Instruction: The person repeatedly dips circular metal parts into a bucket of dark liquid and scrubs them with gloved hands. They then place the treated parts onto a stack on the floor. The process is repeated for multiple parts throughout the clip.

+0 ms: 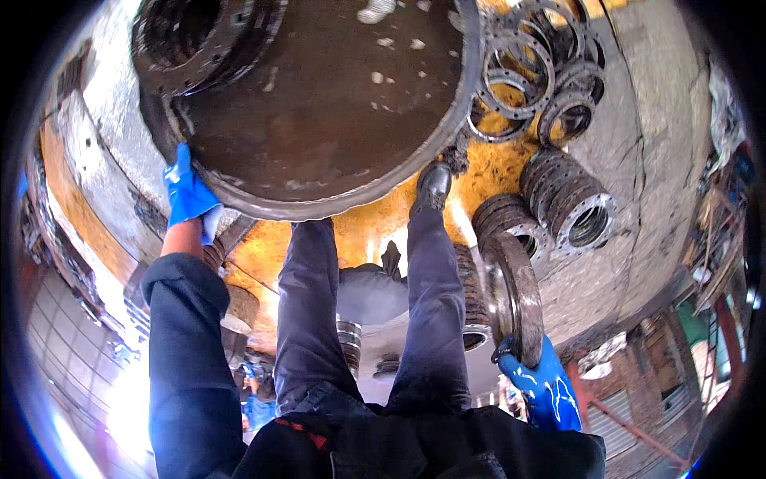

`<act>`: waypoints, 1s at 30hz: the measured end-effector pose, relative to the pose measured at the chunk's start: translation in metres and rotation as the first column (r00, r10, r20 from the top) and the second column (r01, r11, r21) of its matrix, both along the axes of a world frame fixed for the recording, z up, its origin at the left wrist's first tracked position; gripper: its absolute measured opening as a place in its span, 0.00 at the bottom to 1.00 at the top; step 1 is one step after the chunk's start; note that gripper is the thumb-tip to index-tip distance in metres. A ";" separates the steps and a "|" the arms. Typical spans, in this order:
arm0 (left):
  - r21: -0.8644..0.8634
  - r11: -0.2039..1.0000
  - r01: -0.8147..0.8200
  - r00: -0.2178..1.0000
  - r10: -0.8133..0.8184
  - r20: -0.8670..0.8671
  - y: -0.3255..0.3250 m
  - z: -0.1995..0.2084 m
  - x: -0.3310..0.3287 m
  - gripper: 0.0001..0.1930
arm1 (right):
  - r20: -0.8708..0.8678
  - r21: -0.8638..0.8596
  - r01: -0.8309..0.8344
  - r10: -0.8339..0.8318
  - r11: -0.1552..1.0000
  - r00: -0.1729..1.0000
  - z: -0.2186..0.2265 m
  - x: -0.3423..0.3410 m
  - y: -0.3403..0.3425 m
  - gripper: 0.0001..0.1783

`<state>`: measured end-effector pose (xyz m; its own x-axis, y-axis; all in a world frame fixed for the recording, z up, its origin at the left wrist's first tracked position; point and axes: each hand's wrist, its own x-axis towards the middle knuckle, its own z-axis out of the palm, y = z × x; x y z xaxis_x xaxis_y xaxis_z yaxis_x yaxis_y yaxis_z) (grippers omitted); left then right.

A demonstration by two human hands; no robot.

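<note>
A wide round metal basin (351, 209) with a thick rim fills the upper middle. Its inside is dark brown with pale patches; whether that is liquid I cannot tell. My left hand (188, 188), in a blue glove, grips the basin's rim at its left side. My right hand (544, 385), also blue-gloved, is low at the right, closed on the lower end of a thick metal ring (523, 295) tilted on its edge. Some of its fingers are hidden behind the ring. Inside the basin, at the upper left, sit dark stacked flanges (211, 60) with bolt holes.
Loose flange rings (519, 76) lie heaped right of the basin on a yellow-stained floor (479, 172). Rows of stacked flanges (586, 219) stand nearer on the right. My shoe (433, 185) is beside the basin. More round metal parts (239, 310) lie around my legs.
</note>
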<state>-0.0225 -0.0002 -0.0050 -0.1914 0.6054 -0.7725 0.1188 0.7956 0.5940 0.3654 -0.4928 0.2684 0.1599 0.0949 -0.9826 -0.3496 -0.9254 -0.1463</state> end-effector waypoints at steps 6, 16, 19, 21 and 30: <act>0.157 0.982 0.104 0.977 -0.072 -0.200 -0.002 -0.015 -0.005 0.30 | -0.002 0.345 -0.060 0.065 0.937 0.998 0.013 0.004 0.109 0.13; 0.113 0.926 0.359 0.746 -0.212 -0.632 0.001 -0.029 -0.003 0.31 | 0.200 0.416 -0.116 0.034 0.902 0.979 -0.118 0.017 0.318 0.15; 0.090 0.934 0.346 0.775 -0.230 -0.588 0.000 -0.020 0.000 0.31 | 0.240 0.398 -0.135 0.039 0.907 0.970 -0.163 0.009 0.353 0.16; 0.032 0.932 0.361 0.725 -0.259 -0.638 0.000 -0.015 0.010 0.32 | 0.302 0.340 -0.201 0.096 0.919 0.948 -0.183 0.004 0.362 0.17; 0.038 0.932 0.361 0.732 -0.258 -0.631 0.002 -0.015 0.008 0.31 | 0.439 0.075 -0.544 0.463 0.835 0.770 -0.216 -0.057 0.379 0.30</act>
<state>-0.0147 0.0022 -0.0202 -0.3679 0.8110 -0.4550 0.7177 0.5587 0.4156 0.3080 -0.1141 0.0519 0.3978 0.4445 -0.8026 0.2831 -0.8916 -0.3534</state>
